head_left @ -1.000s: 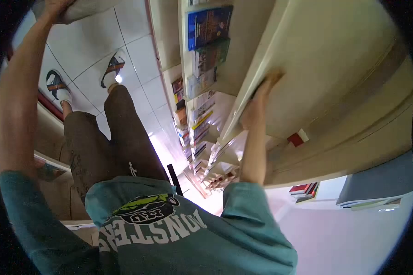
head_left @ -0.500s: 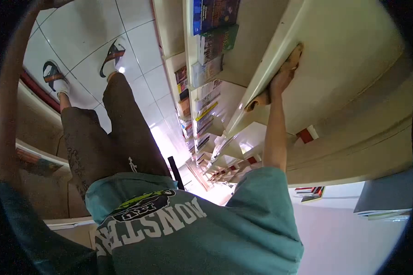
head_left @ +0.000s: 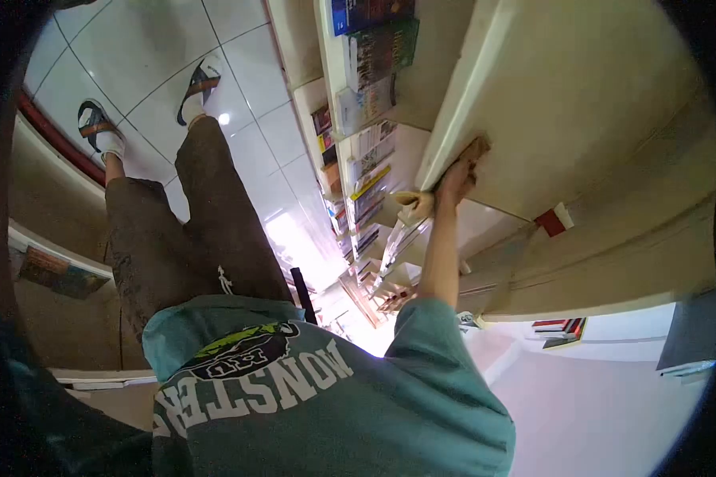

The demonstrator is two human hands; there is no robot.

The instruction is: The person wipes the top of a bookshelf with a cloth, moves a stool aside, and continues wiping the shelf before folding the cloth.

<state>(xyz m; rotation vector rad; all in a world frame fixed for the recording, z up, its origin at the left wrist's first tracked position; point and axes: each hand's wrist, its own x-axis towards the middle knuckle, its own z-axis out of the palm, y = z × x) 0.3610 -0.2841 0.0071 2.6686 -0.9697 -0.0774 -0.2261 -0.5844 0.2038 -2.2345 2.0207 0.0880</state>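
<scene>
My right hand [head_left: 455, 184] presses a tan cloth [head_left: 416, 203] against a cream shelf board [head_left: 549, 103], close to its front edge. The fingers are closed on the cloth, and part of it sticks out beside the wrist. Along the dim left border runs my left arm, mostly in shadow. Only a dark sliver, seemingly my left hand [head_left: 73, 3], shows at the top left edge; its fingers are cut off.
Lower shelves hold books [head_left: 382, 52] and a row of thinner volumes [head_left: 370, 183]. A red-and-white object [head_left: 553, 220] sits farther along the shelf. Another shelf unit [head_left: 64, 230] stands at left. White floor tiles [head_left: 151, 56] lie under my sandalled feet.
My right hand and the cloth have slid along the shelf edge, down and left in the view, nearer my body. The view has shifted slightly. My feet stay in place.
</scene>
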